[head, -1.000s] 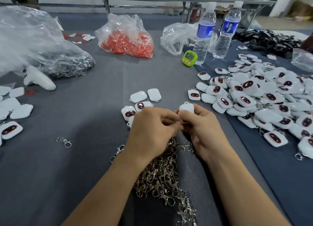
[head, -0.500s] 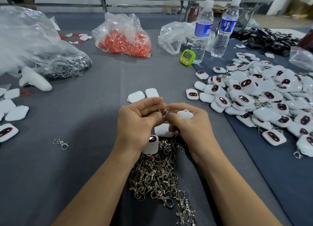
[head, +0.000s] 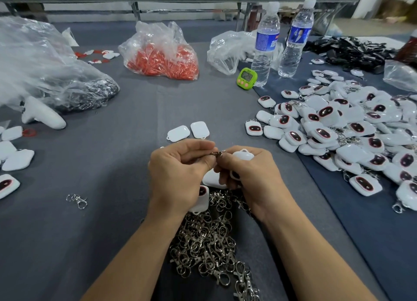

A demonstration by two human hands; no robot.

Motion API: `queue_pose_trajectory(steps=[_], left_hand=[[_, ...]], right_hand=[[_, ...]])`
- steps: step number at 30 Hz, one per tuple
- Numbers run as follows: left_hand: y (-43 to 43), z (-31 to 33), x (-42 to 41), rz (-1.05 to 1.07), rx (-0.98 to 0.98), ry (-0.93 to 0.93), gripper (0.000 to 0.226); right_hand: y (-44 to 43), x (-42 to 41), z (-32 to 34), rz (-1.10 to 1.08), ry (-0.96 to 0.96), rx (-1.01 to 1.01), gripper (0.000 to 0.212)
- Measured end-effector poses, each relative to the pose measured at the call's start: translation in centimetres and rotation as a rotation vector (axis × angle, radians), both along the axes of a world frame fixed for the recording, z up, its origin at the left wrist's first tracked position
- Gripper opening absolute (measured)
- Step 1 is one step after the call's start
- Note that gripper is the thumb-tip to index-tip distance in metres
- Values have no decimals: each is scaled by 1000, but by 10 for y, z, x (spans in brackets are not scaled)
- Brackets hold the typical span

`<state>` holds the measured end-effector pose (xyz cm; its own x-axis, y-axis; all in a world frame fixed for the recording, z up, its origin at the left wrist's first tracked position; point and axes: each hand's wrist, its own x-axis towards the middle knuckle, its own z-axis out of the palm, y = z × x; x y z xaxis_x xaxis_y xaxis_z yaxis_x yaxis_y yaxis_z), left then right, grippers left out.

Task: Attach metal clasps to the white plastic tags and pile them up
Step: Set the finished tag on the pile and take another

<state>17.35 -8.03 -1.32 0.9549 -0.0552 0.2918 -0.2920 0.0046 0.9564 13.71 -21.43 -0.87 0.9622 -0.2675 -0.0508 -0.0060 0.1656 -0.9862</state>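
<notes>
My left hand (head: 178, 172) and my right hand (head: 250, 174) meet above the grey cloth, both pinching a small metal clasp (head: 217, 153) between their fingertips. A white plastic tag (head: 242, 155) shows at the top of my right hand, held by its fingers. A heap of loose metal clasps (head: 209, 244) lies under my wrists. Two more tags (head: 212, 178) lie under my hands, partly hidden. Two white tags (head: 188, 131) lie face down just beyond my hands. A big pile of tags with clasps (head: 347, 129) covers the right side.
Two water bottles (head: 265, 43) and a green timer (head: 246, 78) stand at the back right. A bag of red parts (head: 162, 54) and a large clear bag of clasps (head: 45, 75) sit at the back. More tags (head: 13, 156) lie far left; a single clasp (head: 77, 200) lies alone.
My hands have lifted off the table and turned, bringing a clasp up between the fingertips; the tags beneath them have come into view.
</notes>
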Motion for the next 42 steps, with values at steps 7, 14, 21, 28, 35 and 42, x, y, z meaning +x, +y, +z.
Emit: queue_pose_trajectory(steps=[7,14,21,28,35,42], left_hand=[[0,0,-1,97,101,-70,38],[0,1,-3,187,163,-95,30],[-7,11,-15,321,474,-267,22],[-1,3,-8,190,455,-314,25],[5,4,-4,166,396,-281,18],[3,-2,-5,241,484,-302,6]], right_hand=[[2,1,1,68,24,27,8],[4,1,0,-117,-4,-87,18],[-5,1,-1,-228,-13,-49,18],[-1,0,-2,-190,-42,-348,11],[1,-5,2,-151,-43,-395,10],[2,-6,-2,-205,-88,-638,26]])
